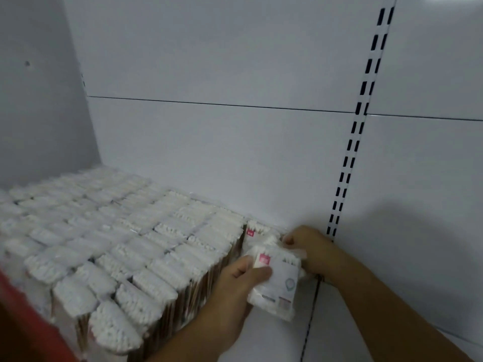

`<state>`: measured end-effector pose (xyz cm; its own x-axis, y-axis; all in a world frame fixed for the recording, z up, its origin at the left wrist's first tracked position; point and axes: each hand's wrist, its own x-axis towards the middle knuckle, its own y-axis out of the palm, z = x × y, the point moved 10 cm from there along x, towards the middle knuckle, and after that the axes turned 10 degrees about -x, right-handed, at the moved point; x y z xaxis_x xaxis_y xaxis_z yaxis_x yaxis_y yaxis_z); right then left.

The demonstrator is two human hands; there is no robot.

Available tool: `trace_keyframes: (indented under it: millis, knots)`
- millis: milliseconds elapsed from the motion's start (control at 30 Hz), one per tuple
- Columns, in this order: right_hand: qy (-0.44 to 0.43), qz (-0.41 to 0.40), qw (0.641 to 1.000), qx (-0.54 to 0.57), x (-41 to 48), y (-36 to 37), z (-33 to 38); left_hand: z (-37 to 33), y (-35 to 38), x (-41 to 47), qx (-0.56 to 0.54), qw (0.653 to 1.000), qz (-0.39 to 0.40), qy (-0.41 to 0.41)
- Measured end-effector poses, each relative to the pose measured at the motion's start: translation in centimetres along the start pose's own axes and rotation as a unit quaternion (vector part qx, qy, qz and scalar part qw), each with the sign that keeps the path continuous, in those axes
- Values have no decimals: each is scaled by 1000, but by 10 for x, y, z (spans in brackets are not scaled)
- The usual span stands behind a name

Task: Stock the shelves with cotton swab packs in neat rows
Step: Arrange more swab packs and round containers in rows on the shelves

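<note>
Several rows of cotton swab packs (125, 239) stand upright on the white shelf (339, 335), filling its left part up to the back wall. At the right end of the block, my left hand (235, 286) grips a clear cotton swab pack with a pink label (277, 280) by its left edge. My right hand (311, 246) pinches the top right of that pack, close to another pack (257, 232) that stands against the back wall. Part of the held pack is hidden behind my fingers.
A slotted upright rail (358, 121) runs up the white back panel (222, 147) right of the packs. A grey side wall (39, 100) closes the shelf on the left. A red edge (28, 322) shows at the bottom left. A seam (311, 314) divides the shelf boards.
</note>
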<state>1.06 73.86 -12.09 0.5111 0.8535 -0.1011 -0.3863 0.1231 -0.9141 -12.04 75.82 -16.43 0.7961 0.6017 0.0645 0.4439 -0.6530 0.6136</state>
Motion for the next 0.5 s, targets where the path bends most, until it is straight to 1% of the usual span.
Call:
trace_keyframes:
  millis: [33, 100, 133, 200, 300, 367, 433, 467, 500]
  knots:
    - [-20, 8, 1000, -1, -3, -5, 2, 0, -1, 0, 2, 1000, -4, -1]
    - [-49, 31, 996, 70, -15, -11, 5, -1, 2, -2, 14, 1000, 5, -1]
    - [-60, 56, 991, 102, -20, -10, 8, 0, 3, -2, 27, 1000, 10, -1]
    - [-94, 84, 981, 149, -24, -10, 13, 1, 2, -2, 50, 999, 11, -3]
    - [-145, 82, 972, 167, -27, -16, 27, 3, -2, -1, 67, 998, 0, -7]
    - [-154, 72, 970, 173, -31, -20, 31, 4, -1, -2, 80, 997, 8, -7]
    - [-160, 69, 973, 152, -31, -21, 32, 6, 2, -4, 94, 995, 30, -8]
    - [-161, 47, 976, 136, -30, -28, 32, 7, 4, -5, 100, 994, 41, -8]
    - [-160, 0, 979, 124, -30, -41, 31, 8, 6, -5, 115, 992, 53, -4]
